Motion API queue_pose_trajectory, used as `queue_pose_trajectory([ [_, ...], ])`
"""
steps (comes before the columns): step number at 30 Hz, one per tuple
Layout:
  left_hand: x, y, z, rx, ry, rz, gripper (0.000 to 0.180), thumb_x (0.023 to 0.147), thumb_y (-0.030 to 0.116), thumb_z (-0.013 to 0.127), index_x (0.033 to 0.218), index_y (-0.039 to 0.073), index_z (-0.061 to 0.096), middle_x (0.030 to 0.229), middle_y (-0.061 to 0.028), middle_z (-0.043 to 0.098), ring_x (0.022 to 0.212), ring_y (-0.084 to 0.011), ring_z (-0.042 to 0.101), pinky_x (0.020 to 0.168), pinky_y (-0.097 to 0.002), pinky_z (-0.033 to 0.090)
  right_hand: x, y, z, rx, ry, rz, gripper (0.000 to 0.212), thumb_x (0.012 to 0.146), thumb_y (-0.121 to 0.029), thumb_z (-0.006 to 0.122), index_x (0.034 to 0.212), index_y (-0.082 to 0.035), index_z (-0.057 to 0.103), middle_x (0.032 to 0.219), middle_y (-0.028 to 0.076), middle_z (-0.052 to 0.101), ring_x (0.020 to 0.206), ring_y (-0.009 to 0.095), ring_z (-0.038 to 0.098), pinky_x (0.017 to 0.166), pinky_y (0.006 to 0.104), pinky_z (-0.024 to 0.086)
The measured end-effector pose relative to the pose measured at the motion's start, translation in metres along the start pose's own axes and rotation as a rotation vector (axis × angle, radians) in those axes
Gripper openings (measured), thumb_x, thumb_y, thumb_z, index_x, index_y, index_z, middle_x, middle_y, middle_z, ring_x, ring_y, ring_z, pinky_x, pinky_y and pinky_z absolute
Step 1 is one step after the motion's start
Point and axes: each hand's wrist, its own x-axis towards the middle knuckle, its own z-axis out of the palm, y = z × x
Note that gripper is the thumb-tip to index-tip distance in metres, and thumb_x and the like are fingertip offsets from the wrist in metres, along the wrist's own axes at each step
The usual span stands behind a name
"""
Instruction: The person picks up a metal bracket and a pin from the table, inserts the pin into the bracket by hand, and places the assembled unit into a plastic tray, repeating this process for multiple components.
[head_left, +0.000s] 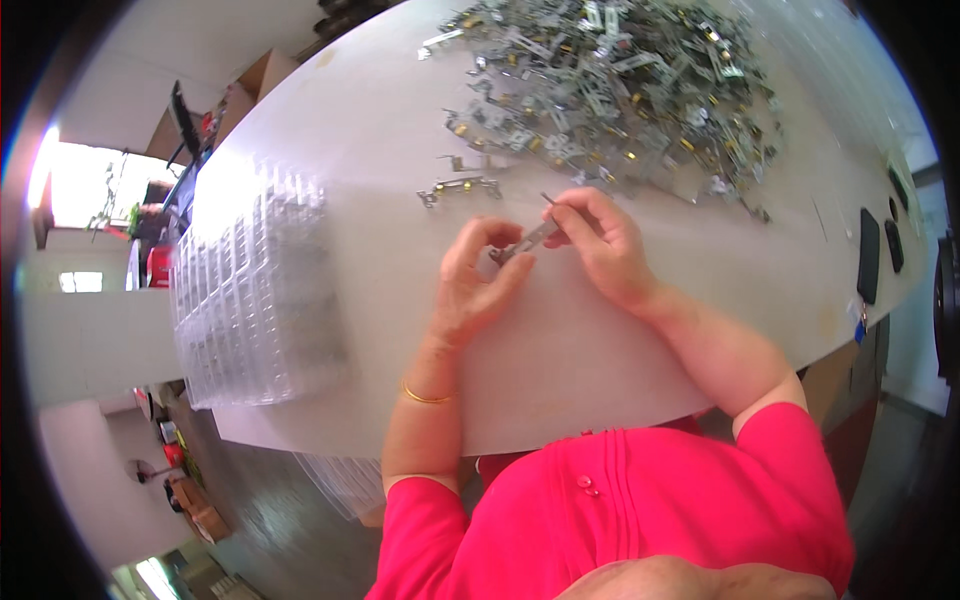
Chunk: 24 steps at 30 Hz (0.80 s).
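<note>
Between my two hands, above the middle of the white table (pixel 400 130), is a small flat metal bracket (pixel 530 240). Thumb and fingers of my left hand (pixel 478 275) pinch its lower left end. At its upper right end, my right hand (pixel 605 245) has its thumb and fingers closed on it. A thin dark tip shows at the right fingertips; I cannot make out whether it belongs to the bracket. Just beyond my hands lie a few loose metal pieces (pixel 462 187). Farther off spreads a large heap of similar metal parts (pixel 610 90), some with brass-coloured bits.
A stack of clear plastic trays (pixel 250 290) stands at the table's left side. Along the right edge lie a dark phone-like object (pixel 868 255) and a blue-tagged key (pixel 860 328). Clear plastic sheeting (pixel 840 80) covers the far right. Cardboard boxes (pixel 200 510) sit on the floor at left.
</note>
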Motion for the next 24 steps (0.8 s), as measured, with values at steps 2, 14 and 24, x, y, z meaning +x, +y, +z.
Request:
queue_pose_trajectory([
  [2, 0.001, 0.005, 0.009, 0.177, 0.094, 0.125, 0.024, 0.081, 0.006, 0.078, 0.101, 0.0, 0.065, 0.096, -0.0081, 0.066, 0.089, -0.017, 0.064, 0.081, -0.0296, 0.051, -0.001, -0.002, -0.001, -0.142, 0.032, 0.052, 0.009, 0.101, -0.01, 0.061, 0.107, -0.003, 0.064, 0.093, 0.003, 0.066, 0.081, 0.01, 0.066, 0.074, 0.0257, 0.056],
  [14, -0.001, -0.013, 0.019, 0.337, 0.302, 0.315, 0.018, 0.081, 0.004, 0.074, 0.095, 0.002, 0.062, 0.081, -0.0115, 0.061, 0.073, -0.0286, 0.06, 0.067, -0.0392, 0.049, -0.007, 0.012, -0.013, -0.19, -0.003, -0.151, 0.01, 0.104, -0.007, 0.055, 0.111, -0.006, 0.061, 0.114, 0.004, 0.061, 0.097, 0.009, 0.059, 0.08, 0.0263, 0.053],
  [24, 0.006, 0.025, 0.01, 0.177, 0.397, 0.303, 0.015, 0.088, 0.003, 0.071, 0.098, -0.001, 0.062, 0.088, -0.0122, 0.065, 0.079, -0.0243, 0.067, 0.07, -0.0341, 0.054, -0.008, 0.015, -0.026, -0.318, -0.144, -0.052, 0.008, 0.103, -0.013, 0.059, 0.108, -0.007, 0.061, 0.095, -0.001, 0.062, 0.077, 0.007, 0.056, 0.069, 0.0222, 0.048],
])
